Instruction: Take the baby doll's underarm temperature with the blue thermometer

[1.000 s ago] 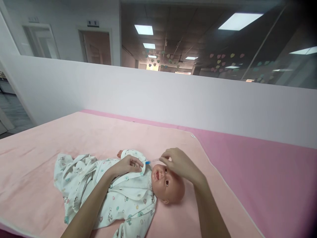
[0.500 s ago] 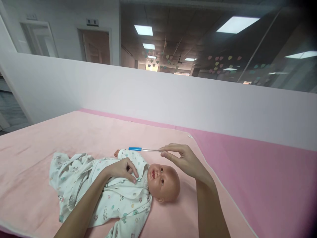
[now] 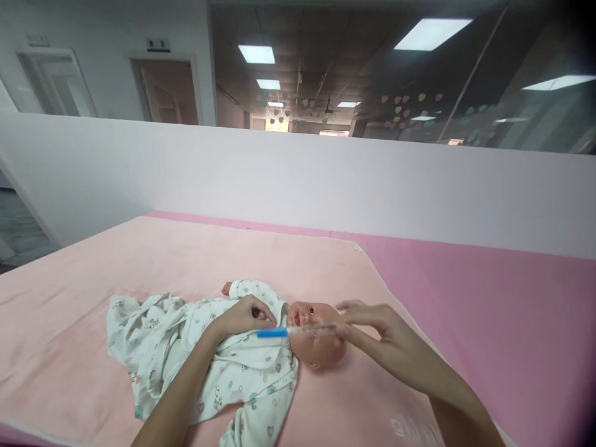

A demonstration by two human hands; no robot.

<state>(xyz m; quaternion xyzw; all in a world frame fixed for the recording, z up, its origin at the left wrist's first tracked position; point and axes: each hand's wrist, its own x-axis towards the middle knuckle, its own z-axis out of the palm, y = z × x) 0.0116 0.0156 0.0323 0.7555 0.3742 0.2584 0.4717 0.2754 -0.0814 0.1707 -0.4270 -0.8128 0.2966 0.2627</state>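
A baby doll (image 3: 323, 347) lies on its back with its head to the right, dressed in a white printed outfit (image 3: 261, 372). My left hand (image 3: 246, 315) rests on the outfit's chest, its fingers curled and closed on the cloth near the collar. Between the thumb and fingertips of my right hand (image 3: 379, 329) is a slim clear thermometer (image 3: 274, 333) with a blue end pointing left. It is held level above the doll, passing in front of the face and chest. Motion blurs the clear part and my right fingertips.
A pale pink blanket (image 3: 186, 248) spreads under the doll, over a darker pink surface (image 3: 488, 298) on the right. Behind stands a low white wall (image 3: 326, 180) with a window (image 3: 372, 68) above it. Doorways are at the back left.
My right hand has brought the thermometer down and nearer, from beyond the doll's head to in front of its face. My left hand stays at the chest. The view has shifted slightly.
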